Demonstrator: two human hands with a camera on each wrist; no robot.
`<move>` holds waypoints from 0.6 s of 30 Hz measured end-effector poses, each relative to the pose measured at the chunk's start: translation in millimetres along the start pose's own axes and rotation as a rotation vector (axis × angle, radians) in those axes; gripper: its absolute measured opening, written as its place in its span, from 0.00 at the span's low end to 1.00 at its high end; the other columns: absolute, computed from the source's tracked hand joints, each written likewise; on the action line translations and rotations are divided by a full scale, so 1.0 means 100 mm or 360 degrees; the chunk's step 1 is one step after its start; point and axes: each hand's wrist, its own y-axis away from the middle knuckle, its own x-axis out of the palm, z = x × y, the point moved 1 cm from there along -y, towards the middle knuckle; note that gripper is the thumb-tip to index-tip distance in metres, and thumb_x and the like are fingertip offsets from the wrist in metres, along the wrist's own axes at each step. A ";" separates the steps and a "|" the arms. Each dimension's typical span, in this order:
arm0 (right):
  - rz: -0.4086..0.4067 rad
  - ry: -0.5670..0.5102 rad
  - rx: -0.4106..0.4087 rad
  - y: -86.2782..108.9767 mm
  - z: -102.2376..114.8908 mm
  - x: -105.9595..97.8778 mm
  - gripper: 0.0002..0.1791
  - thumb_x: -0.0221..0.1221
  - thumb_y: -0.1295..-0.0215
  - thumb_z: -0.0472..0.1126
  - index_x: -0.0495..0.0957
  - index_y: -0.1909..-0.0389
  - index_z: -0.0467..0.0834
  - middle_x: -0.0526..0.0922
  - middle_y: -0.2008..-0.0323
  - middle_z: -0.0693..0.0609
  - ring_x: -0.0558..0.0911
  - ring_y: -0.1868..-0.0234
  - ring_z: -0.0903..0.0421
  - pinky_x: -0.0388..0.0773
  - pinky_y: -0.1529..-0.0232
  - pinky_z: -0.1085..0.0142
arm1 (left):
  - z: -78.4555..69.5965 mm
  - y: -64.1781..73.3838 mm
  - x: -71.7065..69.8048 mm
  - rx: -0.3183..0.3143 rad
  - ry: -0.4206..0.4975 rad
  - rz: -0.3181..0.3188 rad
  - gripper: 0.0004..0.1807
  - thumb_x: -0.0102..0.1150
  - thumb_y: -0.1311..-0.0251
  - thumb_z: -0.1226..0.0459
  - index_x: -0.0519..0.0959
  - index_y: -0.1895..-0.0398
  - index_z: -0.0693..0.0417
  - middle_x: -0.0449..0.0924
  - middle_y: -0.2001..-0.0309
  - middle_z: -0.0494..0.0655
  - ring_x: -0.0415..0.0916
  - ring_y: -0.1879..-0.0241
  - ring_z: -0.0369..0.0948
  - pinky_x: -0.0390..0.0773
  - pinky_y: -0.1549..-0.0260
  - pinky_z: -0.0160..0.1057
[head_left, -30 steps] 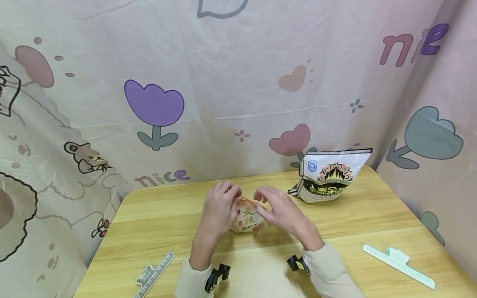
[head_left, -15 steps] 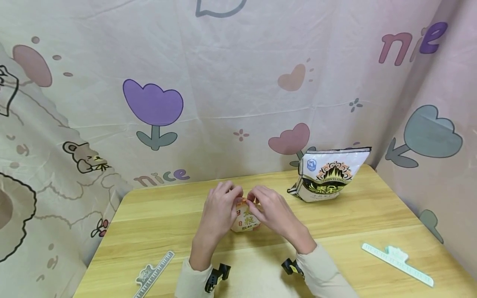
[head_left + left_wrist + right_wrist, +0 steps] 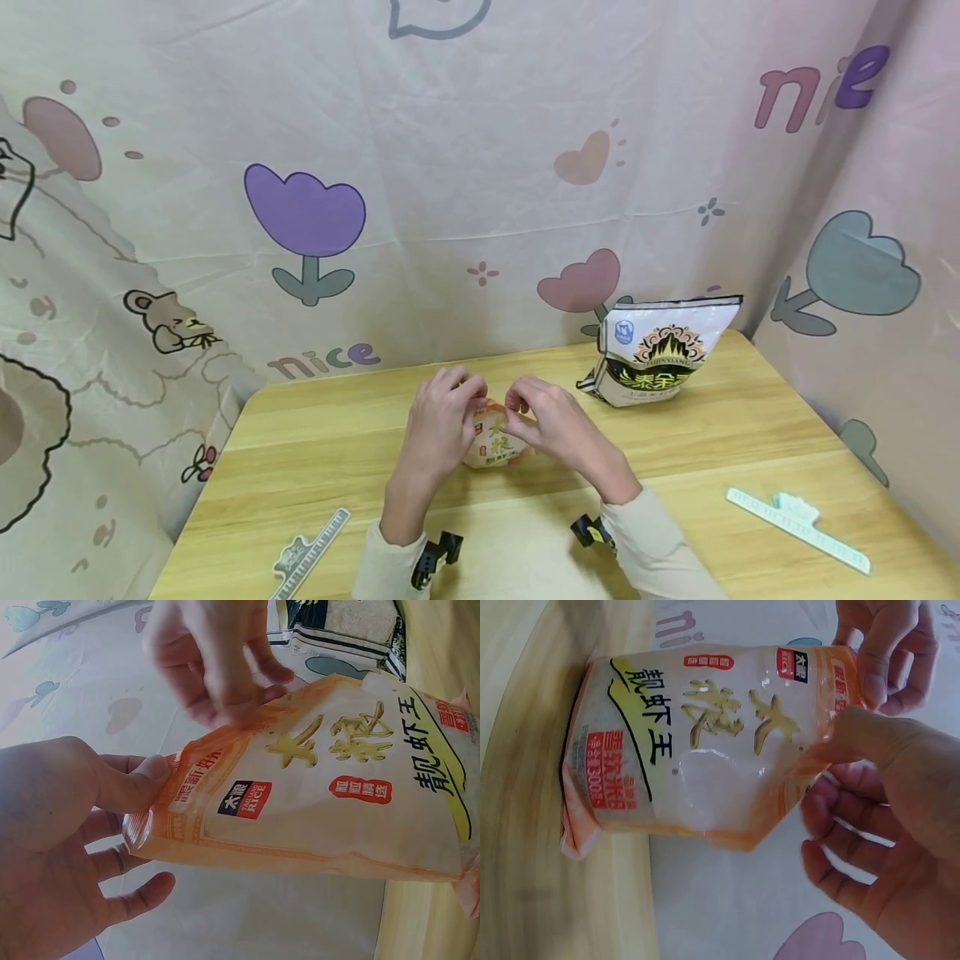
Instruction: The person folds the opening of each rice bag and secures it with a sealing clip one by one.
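A small orange-and-white rice bag (image 3: pixel 495 446) stands upright on the wooden table, its printed front toward me. My left hand (image 3: pixel 442 425) pinches the top edge at the left corner between thumb and index finger, and in the left wrist view its other fingers (image 3: pixel 142 896) spread away from the bag. With thumb and forefinger, my right hand (image 3: pixel 558 425) pinches the orange top edge nearer the right corner. Seen from the right wrist, the bag's front (image 3: pixel 705 742) is creased and its upper right corner slants down beside my right fingers.
A larger white-and-black rice bag (image 3: pixel 663 354) stands at the back right. One grey bag clip (image 3: pixel 311 554) lies at the front left, a mint-green bag clip (image 3: pixel 798 527) at the front right. A patterned curtain (image 3: pixel 450 208) hangs behind the table.
My right hand has come in from the right to the bag's top edge, then slid slightly back to the right along it. My left hand has kept its grip on the left corner.
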 end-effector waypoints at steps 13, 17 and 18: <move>0.0258 -0.0171 0.0231 0.03 -0.10 -0.12 0.07 0.65 0.43 0.28 0.80 0.69 0.43 0.82 0.70 0.56 0.81 0.67 0.61 0.84 0.61 0.61 | 0.00 -0.02 -0.01 0.0011 0.0035 -0.0004 0.09 0.70 0.39 0.70 0.81 0.70 0.48 0.76 0.66 0.40 0.74 0.62 0.44 0.70 0.65 0.42; 0.0288 -0.0179 0.0249 0.05 -0.13 -0.12 0.08 0.65 0.44 0.26 0.81 0.70 0.42 0.82 0.70 0.56 0.81 0.67 0.61 0.84 0.61 0.63 | 0.01 0.00 -0.01 0.0000 0.0054 -0.0013 0.09 0.70 0.39 0.71 0.81 0.71 0.49 0.76 0.67 0.40 0.73 0.63 0.44 0.70 0.65 0.43; 0.0293 -0.0180 0.0252 0.06 -0.14 -0.12 0.08 0.65 0.44 0.26 0.81 0.70 0.42 0.82 0.70 0.56 0.81 0.67 0.61 0.84 0.62 0.64 | 0.00 0.00 0.00 0.0002 0.0059 -0.0008 0.09 0.70 0.39 0.71 0.80 0.71 0.49 0.76 0.67 0.40 0.73 0.63 0.44 0.71 0.65 0.43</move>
